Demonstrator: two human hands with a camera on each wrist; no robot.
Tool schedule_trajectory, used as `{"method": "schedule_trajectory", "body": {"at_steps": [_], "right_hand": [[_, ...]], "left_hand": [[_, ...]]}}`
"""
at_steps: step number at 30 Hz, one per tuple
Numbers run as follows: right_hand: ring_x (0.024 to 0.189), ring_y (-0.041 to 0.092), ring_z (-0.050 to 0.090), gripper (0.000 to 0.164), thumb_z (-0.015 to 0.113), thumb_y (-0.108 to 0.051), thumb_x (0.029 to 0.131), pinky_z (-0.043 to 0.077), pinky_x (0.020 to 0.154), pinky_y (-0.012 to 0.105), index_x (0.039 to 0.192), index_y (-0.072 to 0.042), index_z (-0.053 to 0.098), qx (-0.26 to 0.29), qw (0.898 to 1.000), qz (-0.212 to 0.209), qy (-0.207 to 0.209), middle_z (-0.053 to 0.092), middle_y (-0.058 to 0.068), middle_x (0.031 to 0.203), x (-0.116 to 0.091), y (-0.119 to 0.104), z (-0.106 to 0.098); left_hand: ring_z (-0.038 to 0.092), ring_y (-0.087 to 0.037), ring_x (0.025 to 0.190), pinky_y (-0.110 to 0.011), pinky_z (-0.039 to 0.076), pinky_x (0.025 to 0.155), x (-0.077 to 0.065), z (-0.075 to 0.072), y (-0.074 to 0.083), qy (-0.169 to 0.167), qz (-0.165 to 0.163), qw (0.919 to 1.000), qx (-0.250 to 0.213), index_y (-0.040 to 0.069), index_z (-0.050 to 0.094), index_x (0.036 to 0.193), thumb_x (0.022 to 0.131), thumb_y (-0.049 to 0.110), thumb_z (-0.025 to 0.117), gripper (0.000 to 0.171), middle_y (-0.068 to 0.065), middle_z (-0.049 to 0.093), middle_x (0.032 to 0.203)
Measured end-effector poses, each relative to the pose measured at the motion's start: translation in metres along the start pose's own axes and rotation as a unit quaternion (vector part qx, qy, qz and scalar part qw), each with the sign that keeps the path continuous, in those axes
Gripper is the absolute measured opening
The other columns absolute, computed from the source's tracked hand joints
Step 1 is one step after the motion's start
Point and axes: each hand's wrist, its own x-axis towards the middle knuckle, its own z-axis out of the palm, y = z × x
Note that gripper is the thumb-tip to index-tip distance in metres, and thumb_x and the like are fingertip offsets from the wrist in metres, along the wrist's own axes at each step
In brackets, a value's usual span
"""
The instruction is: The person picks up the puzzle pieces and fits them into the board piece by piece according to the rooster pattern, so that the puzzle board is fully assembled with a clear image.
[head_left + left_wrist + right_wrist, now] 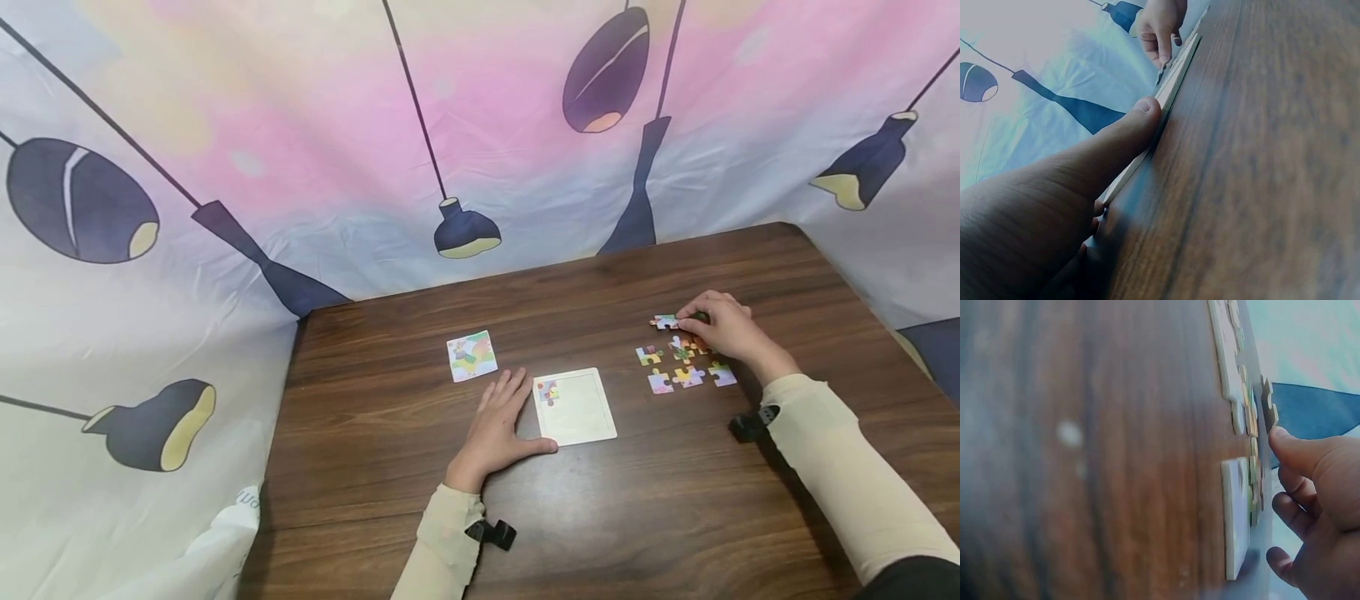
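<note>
The table was finished in dark wood grain. A pastel backdrop, printed with dark pendant lamps, rose behind the table and along both its sides.

Spread across the brown wood-grain table

A square white tray, multicoloured jigsaw section in its back-left corner, lies between a square multicoloured card, nearer the table's left edge, and loose multicoloured jigsaw pieces, nearer the right.

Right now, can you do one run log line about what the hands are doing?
left hand: touching puzzle board | right hand: pinching puzzle piece | loose pieces: on table, right of board
</note>
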Motion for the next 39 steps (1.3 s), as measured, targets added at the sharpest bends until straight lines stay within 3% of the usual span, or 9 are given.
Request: {"method": "schedule_trajectory", "body": {"at_steps": [8,16,23,27,30,36,39], "right_hand": [[0.114,0.047,0.050,0.013,0.070,-0.009,0.103,0.026,0.095,0.072,0.107,0.002,0.076,0.009,1.000,-0.012,0.015,0.062,0.023,0.112,-0.004,-0.011,0.005],[0.100,0.039,0.052,0.009,0.072,-0.006,0.100,0.028,0.087,0.062,0.105,0.000,0.077,0.011,0.999,-0.034,0.023,0.063,0.019,0.106,-0.007,-0.020,0.015],[0.113,0.045,0.051,0.009,0.072,-0.003,0.099,0.029,0.101,0.072,0.105,0.002,0.076,0.041,0.998,-0.041,0.024,0.064,0.022,0.110,-0.011,-0.035,0.025],[0.111,0.046,0.053,0.006,0.074,-0.001,0.097,0.030,0.100,0.074,0.102,0.001,0.077,0.039,0.997,-0.062,0.033,0.066,0.021,0.107,-0.013,-0.041,0.031],[0.103,0.042,0.054,0.004,0.076,0.000,0.095,0.034,0.094,0.067,0.099,0.000,0.077,0.031,0.995,-0.081,0.045,0.066,0.018,0.102,-0.014,-0.042,0.036],[0.091,0.030,0.053,0.004,0.077,-0.001,0.095,0.038,0.077,0.043,0.098,-0.002,0.078,0.035,0.994,-0.092,0.051,0.065,0.013,0.099,-0.016,-0.050,0.043],[0.093,0.029,0.053,0.004,0.077,-0.002,0.095,0.038,0.077,0.040,0.098,-0.003,0.078,0.032,0.995,-0.085,0.046,0.065,0.013,0.101,-0.015,-0.055,0.047]], "left_hand": [[0.014,-0.029,0.162,-0.049,0.011,0.131,0.000,-0.001,0.000,0.003,0.007,0.9999,0.007,0.006,0.033,0.166,0.082,0.061,0.085,0.113,-0.011,0.027,0.173],[0.015,-0.029,0.162,-0.048,0.012,0.131,0.000,0.000,0.000,-0.001,0.005,0.9999,0.013,0.006,0.033,0.166,0.082,0.061,0.085,0.113,-0.011,0.027,0.173],[0.015,-0.029,0.162,-0.049,0.012,0.131,0.001,0.000,0.000,0.003,0.006,0.9999,0.014,0.006,0.033,0.166,0.082,0.061,0.084,0.112,-0.011,0.027,0.173],[0.014,-0.028,0.162,-0.048,0.011,0.131,0.000,0.000,-0.001,0.000,0.003,0.9999,0.014,0.006,0.033,0.166,0.082,0.061,0.084,0.113,-0.011,0.027,0.173],[0.014,-0.028,0.163,-0.048,0.012,0.131,0.000,0.001,-0.001,0.000,0.003,0.9999,0.012,0.006,0.033,0.166,0.082,0.061,0.084,0.113,-0.011,0.027,0.173],[0.013,-0.028,0.163,-0.048,0.011,0.131,0.000,0.001,0.000,-0.003,0.002,0.9999,0.013,0.007,0.032,0.166,0.082,0.062,0.084,0.113,-0.011,0.026,0.173],[0.012,-0.027,0.163,-0.047,0.010,0.132,0.001,0.000,0.000,-0.005,-0.001,0.9999,0.014,0.008,0.030,0.167,0.083,0.062,0.083,0.113,-0.010,0.026,0.173]]}}
